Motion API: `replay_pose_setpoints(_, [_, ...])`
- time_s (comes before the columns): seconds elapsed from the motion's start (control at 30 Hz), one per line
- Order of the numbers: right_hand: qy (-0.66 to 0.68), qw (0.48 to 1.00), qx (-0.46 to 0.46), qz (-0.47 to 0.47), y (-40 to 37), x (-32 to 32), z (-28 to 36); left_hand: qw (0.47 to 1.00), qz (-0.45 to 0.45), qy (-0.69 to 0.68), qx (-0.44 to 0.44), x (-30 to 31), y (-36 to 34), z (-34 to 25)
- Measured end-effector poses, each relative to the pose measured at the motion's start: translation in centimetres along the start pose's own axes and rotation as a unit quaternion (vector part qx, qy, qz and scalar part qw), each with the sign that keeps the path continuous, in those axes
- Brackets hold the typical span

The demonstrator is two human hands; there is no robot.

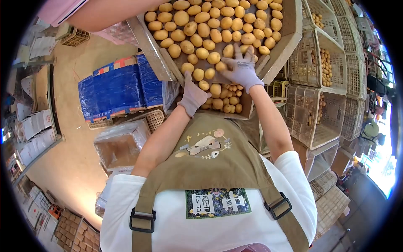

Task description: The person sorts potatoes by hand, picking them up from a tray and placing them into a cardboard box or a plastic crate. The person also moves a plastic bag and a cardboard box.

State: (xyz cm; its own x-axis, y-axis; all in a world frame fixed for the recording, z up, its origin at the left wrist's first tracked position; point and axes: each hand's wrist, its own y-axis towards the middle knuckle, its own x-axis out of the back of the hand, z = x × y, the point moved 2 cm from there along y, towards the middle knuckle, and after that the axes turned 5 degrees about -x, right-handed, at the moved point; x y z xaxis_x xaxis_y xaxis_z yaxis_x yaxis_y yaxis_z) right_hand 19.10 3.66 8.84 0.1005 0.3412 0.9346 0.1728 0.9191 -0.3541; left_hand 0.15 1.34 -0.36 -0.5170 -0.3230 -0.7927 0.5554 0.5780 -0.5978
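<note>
Many yellow potatoes [203, 30] lie spread over a sorting tray with raised side boards [284, 54]. Below the tray's near end, a box [248, 110] holds a pile of smaller potatoes [217, 103]. My left hand [194, 95], in a pale glove, is at the left of the tray's near end, close to a potato; its fingers are partly hidden. Over the tray's near right part, my right hand [243, 70], also gloved, has its fingers spread among the potatoes, touching or close to several of them. Nothing is seen gripped in it.
Another person's arm [105, 17] reaches in at the upper left. Blue-wrapped boxes [111, 93] and a plastic-wrapped carton [121, 145] stand at the left. Stacked plastic crates [315, 111], some with potatoes, line the right side.
</note>
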Motion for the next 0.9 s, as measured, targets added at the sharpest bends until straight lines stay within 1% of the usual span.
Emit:
replay_pose_setpoints(0.03, [-0.016,0.998,0.004,0.056,0.0,1.2,0.2,0.999,0.004,-0.035,0.003,0.1,0.2,-0.2])
replay_pose_setpoints(0.07, [0.022,0.997,-0.03,0.065,1.1,1.4,-0.4,0.999,0.006,-0.033,0.01,-0.6,-0.2,-0.4])
replay_pose_setpoints(0.1, [0.177,0.983,-0.043,-0.031,2.4,0.6,-2.5,0.999,0.008,-0.033,0.016,-1.1,-0.7,-0.5])
replay_pose_setpoints(0.13, [0.327,0.935,-0.054,-0.124,2.4,0.9,-3.4,0.999,-0.019,-0.045,0.019,-0.9,-0.6,-0.3])
replay_pose_setpoints(0.17, [0.251,0.938,-0.044,-0.233,2.3,0.6,-3.3,0.997,-0.046,-0.056,0.021,-0.9,-0.6,-0.2])
replay_pose_setpoints(0.2, [0.185,0.967,-0.029,-0.174,2.1,-0.6,-2.8,0.997,-0.039,-0.057,0.03,-0.7,-0.5,-0.2])
replay_pose_setpoints(0.27, [0.047,0.997,-0.001,-0.059,0.8,-1.0,-1.5,0.997,-0.018,-0.057,0.05,-0.5,-0.1,-0.3])
replay_pose_setpoints(0.3, [0.03,0.999,0.02,-0.007,0.0,-0.9,-1.5,0.997,0.055,-0.052,0.031,-0.7,-0.4,-0.2])
replay_pose_setpoints(0.33, [0.012,0.999,0.04,0.031,-0.7,-0.6,-1.4,0.996,0.039,-0.067,0.036,-0.8,-0.3,0.0])
replay_pose_setpoints(0.4, [-0.031,0.998,0.063,-0.004,-1.5,-0.1,-1.3,0.994,0.006,-0.097,0.045,-0.7,-0.2,0.2])
replay_pose_setpoints(0.47, [0.097,0.993,0.059,-0.032,1.2,1.0,-3.2,0.992,0.009,-0.117,0.048,-0.7,0.1,0.2])
replay_pose_setpoints(0.5, [0.314,0.946,-0.06,-0.055,2.1,2.2,-4.8,0.989,0.011,-0.138,0.055,-0.5,0.5,0.2])
replay_pose_setpoints(0.53, [0.288,0.943,-0.074,-0.149,3.9,3.7,-6.1,0.986,0.013,-0.157,0.062,-0.3,0.7,0.2])
replay_pose_setpoints(0.57, [0.227,0.947,-0.106,-0.2,5.2,6.2,-6.4,0.989,0.023,-0.141,0.047,-0.5,0.7,0.2])
replay_pose_setpoints(0.6, [0.227,0.95,-0.093,-0.192,7.2,6.7,-7.8,0.991,0.034,-0.125,0.031,-0.9,0.8,0.4])
replay_pose_setpoints(0.63, [0.211,0.963,-0.116,-0.122,9.3,6.2,-9.0,0.993,0.044,-0.107,0.015,-1.2,0.8,0.4])
replay_pose_setpoints(0.73, [0.136,0.973,-0.168,-0.079,12.1,5.7,-9.1,0.985,0.067,-0.154,0.028,-1.0,1.0,0.2])
replay_pose_setpoints(0.77, [0.146,0.975,-0.159,-0.061,11.9,6.0,-9.0,0.987,0.052,-0.149,0.022,-0.9,1.0,0.2])
replay_pose_setpoints(0.87, [0.214,0.955,-0.147,-0.146,7.9,6.8,-7.8,0.982,0.102,-0.157,0.026,-0.9,0.6,0.1])
replay_pose_setpoints(0.9, [0.322,0.915,-0.088,-0.225,4.9,5.8,-7.4,0.986,0.07,-0.152,0.022,-1.1,0.6,0.0])
